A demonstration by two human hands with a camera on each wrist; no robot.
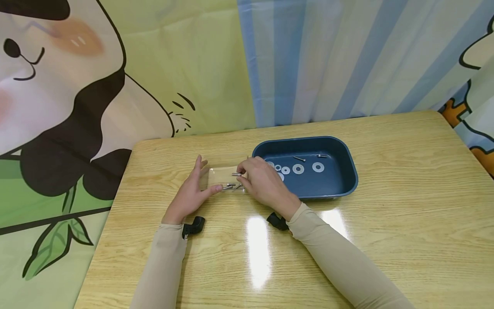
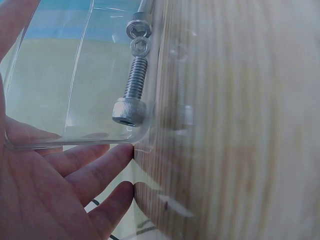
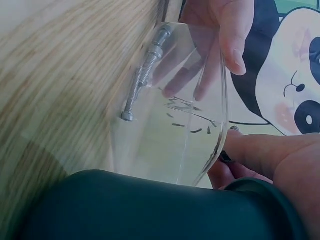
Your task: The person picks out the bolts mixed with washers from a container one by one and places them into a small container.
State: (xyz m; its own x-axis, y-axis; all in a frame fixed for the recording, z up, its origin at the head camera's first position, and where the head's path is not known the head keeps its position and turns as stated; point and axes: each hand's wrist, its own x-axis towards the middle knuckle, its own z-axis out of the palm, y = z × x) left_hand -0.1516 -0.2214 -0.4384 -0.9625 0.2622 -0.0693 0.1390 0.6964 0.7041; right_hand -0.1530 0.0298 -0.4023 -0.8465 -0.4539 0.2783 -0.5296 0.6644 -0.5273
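- In the head view, your left hand [image 1: 189,193] is spread with fingers extended, resting against the left end of the clear box [image 1: 221,176], its thumb along the near side.
- Your right hand [image 1: 266,182] pinches a screw [image 1: 236,174] between thumb and fingers above the box's right end; the right wrist view shows only a small bit of metal at your thumb.
- Only the head view shows inside the blue tray [image 1: 320,186], just right of the box: flat washers [image 1: 322,167] and two loose screws [image 1: 299,159] lie there. From your right wrist, its outer side merely fills the bottom.
- The left wrist view reveals the hex sockets and threads of the boxed screws [image 2: 134,82], which look tiny from above.
- The right wrist view shows them overlapping along the box's bottom, and your left fingers through its clear wall.
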